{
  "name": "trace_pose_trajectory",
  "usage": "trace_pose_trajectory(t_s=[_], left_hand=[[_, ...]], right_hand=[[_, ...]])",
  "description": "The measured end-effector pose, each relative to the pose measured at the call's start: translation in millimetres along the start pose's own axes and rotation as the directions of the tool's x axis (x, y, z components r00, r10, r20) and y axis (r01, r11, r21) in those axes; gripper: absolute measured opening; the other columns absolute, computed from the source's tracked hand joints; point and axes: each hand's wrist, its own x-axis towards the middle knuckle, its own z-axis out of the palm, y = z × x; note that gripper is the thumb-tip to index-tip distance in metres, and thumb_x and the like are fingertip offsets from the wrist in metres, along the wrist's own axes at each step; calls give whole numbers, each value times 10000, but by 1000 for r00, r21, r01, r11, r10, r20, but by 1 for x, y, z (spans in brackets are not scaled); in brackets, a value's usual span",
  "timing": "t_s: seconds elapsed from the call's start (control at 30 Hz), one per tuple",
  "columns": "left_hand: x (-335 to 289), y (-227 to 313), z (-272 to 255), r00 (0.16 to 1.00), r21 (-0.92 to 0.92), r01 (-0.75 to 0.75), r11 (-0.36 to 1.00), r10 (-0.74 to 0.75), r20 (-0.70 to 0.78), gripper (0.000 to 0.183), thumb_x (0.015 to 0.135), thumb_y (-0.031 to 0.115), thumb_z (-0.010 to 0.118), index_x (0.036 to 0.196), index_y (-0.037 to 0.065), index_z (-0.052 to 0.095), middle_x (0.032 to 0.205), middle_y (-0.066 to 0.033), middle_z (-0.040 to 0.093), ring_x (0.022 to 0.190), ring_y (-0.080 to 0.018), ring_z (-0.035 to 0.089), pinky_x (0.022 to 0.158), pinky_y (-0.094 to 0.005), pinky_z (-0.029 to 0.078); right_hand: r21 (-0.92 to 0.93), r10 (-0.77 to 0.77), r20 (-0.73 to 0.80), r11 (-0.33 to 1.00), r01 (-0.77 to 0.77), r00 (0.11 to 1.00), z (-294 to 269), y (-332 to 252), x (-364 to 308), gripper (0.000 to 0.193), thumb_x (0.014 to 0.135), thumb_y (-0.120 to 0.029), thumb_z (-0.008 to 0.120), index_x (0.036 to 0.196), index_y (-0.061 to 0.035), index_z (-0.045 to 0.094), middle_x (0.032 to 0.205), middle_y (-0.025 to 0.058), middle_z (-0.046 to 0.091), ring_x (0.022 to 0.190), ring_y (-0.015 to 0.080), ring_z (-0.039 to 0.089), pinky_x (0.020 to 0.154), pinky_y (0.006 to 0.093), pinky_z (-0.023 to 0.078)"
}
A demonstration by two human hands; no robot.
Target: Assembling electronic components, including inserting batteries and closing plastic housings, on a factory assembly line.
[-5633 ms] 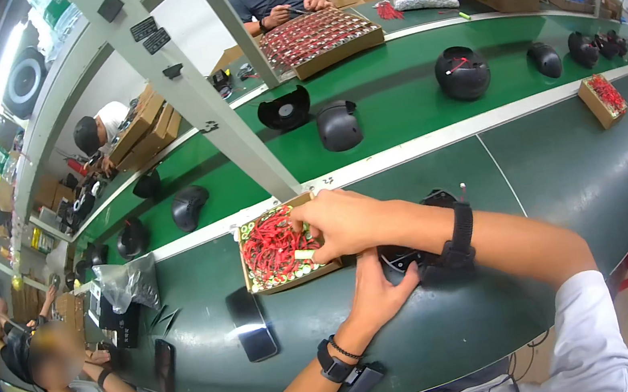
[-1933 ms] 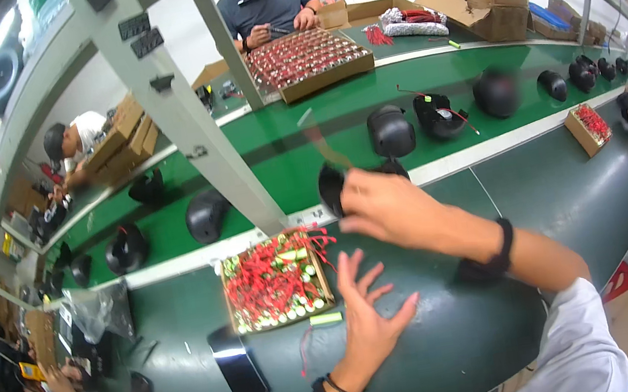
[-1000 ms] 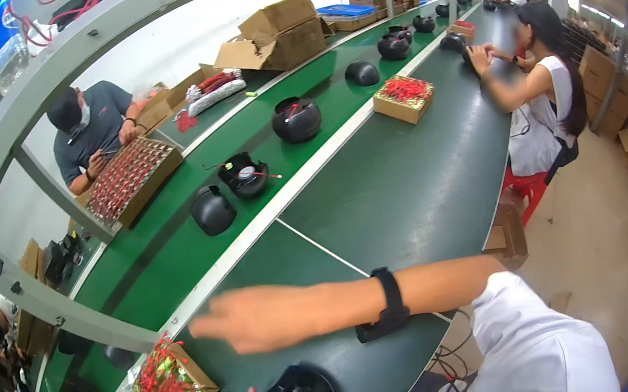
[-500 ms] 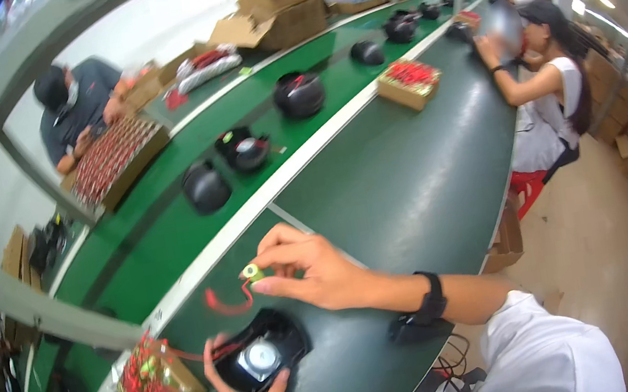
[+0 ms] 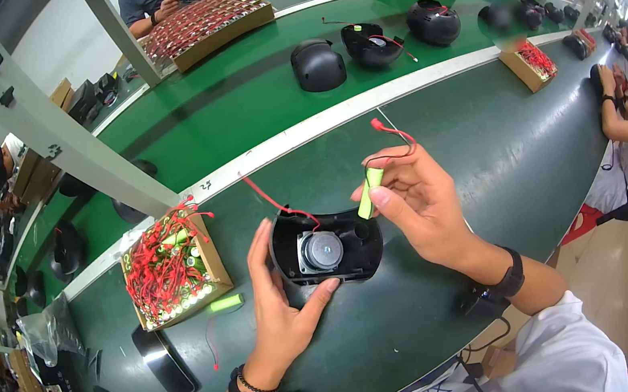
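Note:
My left hand grips the lower left side of a black plastic speaker housing, thumb on its front rim. Its hollow side faces up, showing a round silver speaker and a red wire that runs out past the left edge. Between thumb and fingers, my right hand pinches a green battery cell over the housing's upper right rim. Red and black leads curl up from the cell to a red connector. Whether the cell touches the housing, I cannot tell.
Left of the housing stands a cardboard box of wired green batteries. A loose battery and a glossy black panel lie near it. Beyond a white rail, a green conveyor carries black housings. Co-workers sit across and at right.
The view has swung left. My right hand has brought the battery from beyond the housing to its upper right rim, now held upright. My left hand still grips the housing.

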Motion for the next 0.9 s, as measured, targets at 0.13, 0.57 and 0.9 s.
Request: trace_pose_trajectory(t_s=[0.13,0.57,0.9], left_hand=[[2,-6,-8,935,8,50,999,-44,-351,807,1083,171,579,1730,71,106,1688,-228,276,1506,-366,404,1262,-532,335],[6,-1,-8,937,309,-2,951,109,-331,1263,749,185,964,1671,4,120,1627,-273,296,1530,-367,349,1257,-475,335],[8,9,6,984,309,-170,936,177,7,1139,766,159,942,1636,-39,233,1583,-285,446,1448,-376,525,1219,-460,425]], right_hand=[[22,-55,-32,998,55,998,3,0,-1,331,1067,-33,655,1380,11,555,1136,129,730,1085,197,745,943,322,574],[5,-97,-14,995,97,995,17,-8,-10,315,1047,-8,671,1348,17,582,1194,173,732,1088,224,759,981,356,597],[-46,-229,88,971,233,969,34,3,-18,294,911,57,819,1187,37,719,1136,166,764,994,218,793,876,313,667]])
